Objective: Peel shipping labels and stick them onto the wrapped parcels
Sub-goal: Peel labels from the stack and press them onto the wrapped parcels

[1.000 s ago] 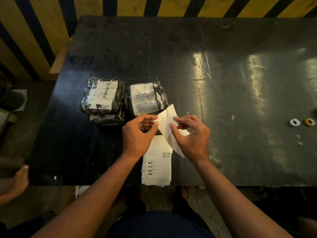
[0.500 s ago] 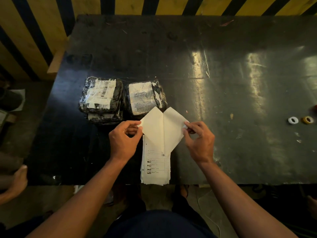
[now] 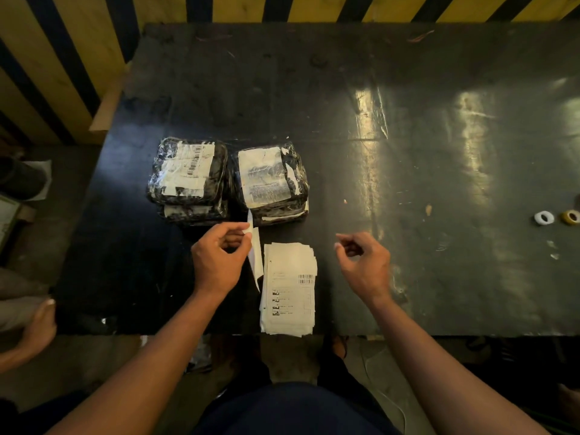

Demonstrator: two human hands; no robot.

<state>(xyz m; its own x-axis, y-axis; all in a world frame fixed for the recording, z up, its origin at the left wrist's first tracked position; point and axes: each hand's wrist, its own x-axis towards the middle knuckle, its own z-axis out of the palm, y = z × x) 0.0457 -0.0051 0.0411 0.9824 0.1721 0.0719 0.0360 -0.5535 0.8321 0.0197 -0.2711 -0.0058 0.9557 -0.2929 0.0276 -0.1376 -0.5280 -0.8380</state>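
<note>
1. Two stacks of black plastic-wrapped parcels (image 3: pixel 227 180), tops already labelled.
2. Left hand (image 3: pixel 218 260) fingers pinching thin white peeled sheet (image 3: pixel 255 255) near parcels.
3. Right hand (image 3: pixel 365 262) loosely curled, empty.
4. White label stack (image 3: pixel 290 288) remaining.

Peeled white label (image 3: pixel 255 255) edge-on, maybe backing, label stack (image 3: pixel 288 290) flat, two wrapped parcel stacks (image 3: pixel 188 180) behind.

Counted on black table (image 3: pixel 408 89): 2 stacks of wrapped parcels (image 3: pixel 188 174) (image 3: pixel 271 180), approx. 2 pcs each, exact no. unclear; 1 pile of label sheets (image 3: pixel 288 290); 1 peeled strip (image 3: pixel 255 255); 2 tape rolls, 1 white (image 3: pixel 544 217), 1 yellow (image 3: pixel 570 217); 2 hands (image 3: pixel 216 262) (image 3: pixel 365 265).
</note>
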